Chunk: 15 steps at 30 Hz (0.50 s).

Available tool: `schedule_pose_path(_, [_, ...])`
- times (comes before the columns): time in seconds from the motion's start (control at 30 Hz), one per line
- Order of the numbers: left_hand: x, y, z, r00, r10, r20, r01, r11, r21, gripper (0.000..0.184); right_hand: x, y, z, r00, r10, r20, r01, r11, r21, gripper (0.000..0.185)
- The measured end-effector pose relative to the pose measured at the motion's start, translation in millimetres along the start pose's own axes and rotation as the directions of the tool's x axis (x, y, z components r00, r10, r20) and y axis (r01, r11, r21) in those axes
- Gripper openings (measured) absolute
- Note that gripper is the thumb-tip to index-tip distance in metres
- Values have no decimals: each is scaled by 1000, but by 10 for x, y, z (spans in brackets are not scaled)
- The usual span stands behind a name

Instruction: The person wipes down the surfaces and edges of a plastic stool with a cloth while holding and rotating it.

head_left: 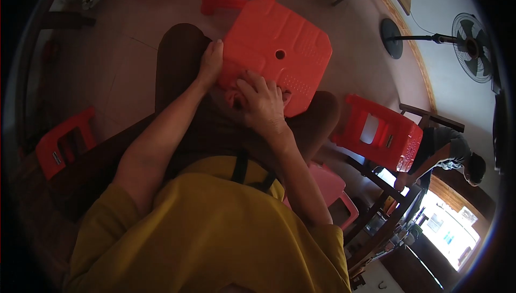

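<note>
A red plastic stool [301, 35] rests across my lap, its seat tilted up toward me, with a round hole in the middle. My left hand [213, 62] grips the stool's left edge; its fingers are partly hidden behind the rim. On the near part of the seat lies my right hand [262, 99], fingers bent over a crumpled reddish cloth [234, 98] and pressing it to the plastic. Most of the cloth is covered by that hand.
Another red stool [242, 5] stands just beyond. More red stools are at the right [371, 134] and the left [64, 140]. A black standing fan [472, 47] is at the far right. Below it, a person in dark clothes [449, 148] bends over.
</note>
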<state>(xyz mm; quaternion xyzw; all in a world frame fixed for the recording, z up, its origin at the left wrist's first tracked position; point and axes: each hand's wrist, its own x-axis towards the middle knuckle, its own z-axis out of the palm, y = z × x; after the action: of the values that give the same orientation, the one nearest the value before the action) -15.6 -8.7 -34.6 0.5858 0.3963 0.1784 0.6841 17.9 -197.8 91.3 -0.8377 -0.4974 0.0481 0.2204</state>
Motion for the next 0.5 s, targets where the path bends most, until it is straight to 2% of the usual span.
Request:
schedule_pose_path(0.03, [7,15,0,999,30,-15,-29,997,68,49,30,-33,-16,998,-63,17,61,993,98,44])
schedule_pose_path(0.07, [11,17,0,998,57,-30,-52,989,135,49,41,-54,-50,997,-69,24,66,993,102,44])
schedule_pose_path(0.17, [52,-111,-1,1000,-20,-23,21,999,50,49,4,-30,-224,995,-93,26,88,984,153,55])
schedule_pose_path(0.23, [-21,-32,1,1000,-13,-24,14,999,40,45,-34,49,-338,1000,-6,19,3,987,163,65])
schedule_pose_path(0.37, [-126,198,38,999,-18,-34,19,999,46,40,-53,85,-241,1000,5,1,-5,993,114,63])
schedule_pose_path(0.43, [-63,93,37,1000,-16,-25,16,1000,15,40,47,-4,-105,990,-138,-10,138,986,88,59])
schedule_pose_path(0.5, [-74,71,-8,1000,-18,-22,18,1000,-11,40,183,-83,0,987,-159,-33,162,983,87,57])
